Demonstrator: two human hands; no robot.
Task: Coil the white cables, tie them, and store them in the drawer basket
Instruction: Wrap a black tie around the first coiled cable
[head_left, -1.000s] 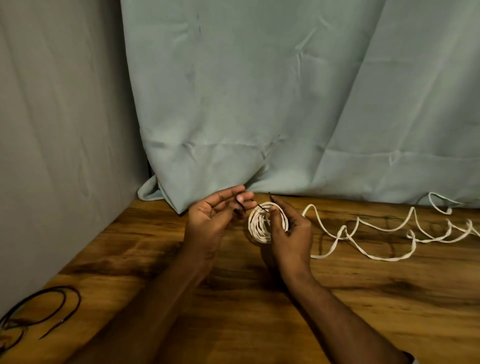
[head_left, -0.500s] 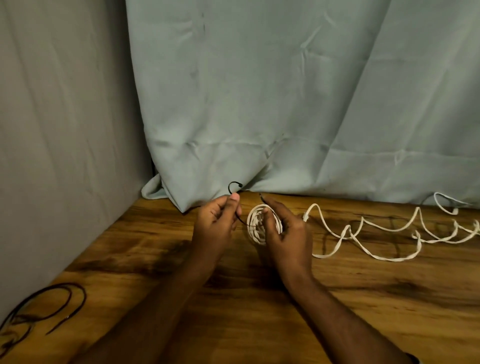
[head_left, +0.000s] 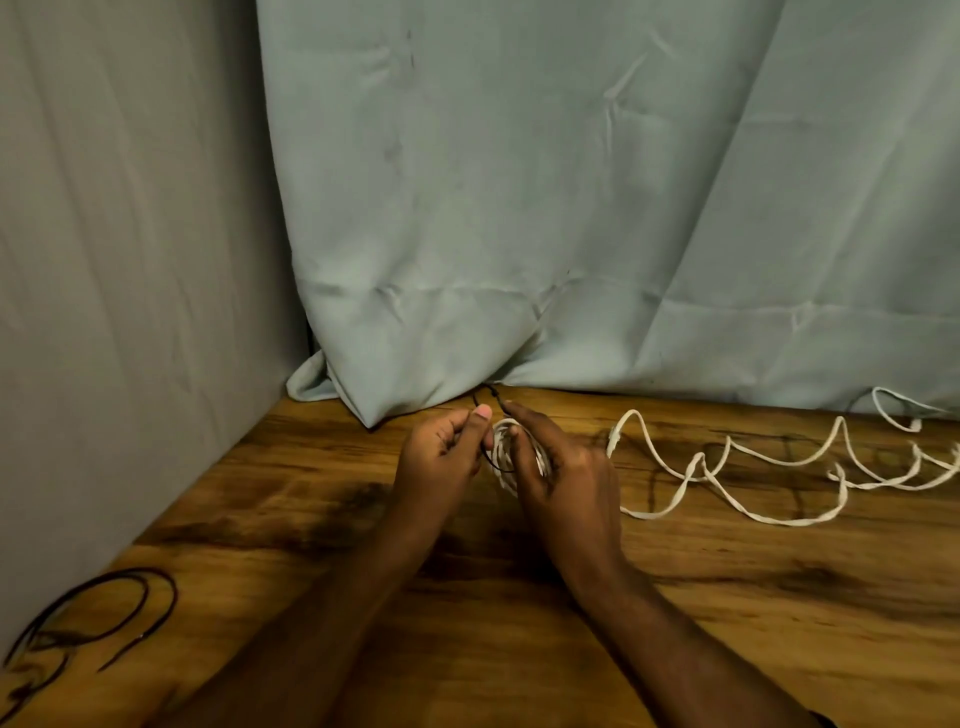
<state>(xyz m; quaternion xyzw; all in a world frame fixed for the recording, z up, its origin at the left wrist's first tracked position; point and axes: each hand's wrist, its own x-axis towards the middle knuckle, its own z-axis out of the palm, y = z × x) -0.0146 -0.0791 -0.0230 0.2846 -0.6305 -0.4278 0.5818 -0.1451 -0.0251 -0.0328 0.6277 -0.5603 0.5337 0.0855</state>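
A small coil of white cable (head_left: 503, 451) stands on edge between my hands near the back of the wooden table (head_left: 727, 597). My right hand (head_left: 558, 470) grips the coil, fingers curled round its right side. My left hand (head_left: 441, 457) pinches a thin black tie (head_left: 493, 457) that loops across the coil's left side, with its ends sticking up above the fingertips. A second white cable (head_left: 779, 467) lies loose in wavy loops on the table to the right. No drawer basket is in view.
Several thin black ties (head_left: 98, 618) lie at the table's front left corner. A pale green curtain (head_left: 571, 208) hangs along the back edge, and a grey wall (head_left: 119, 260) closes the left side.
My left hand has gone from spread fingers to a pinch on the black tie and drawn close against the coil. The tie now crosses the coil. My right hand has kept its grip.
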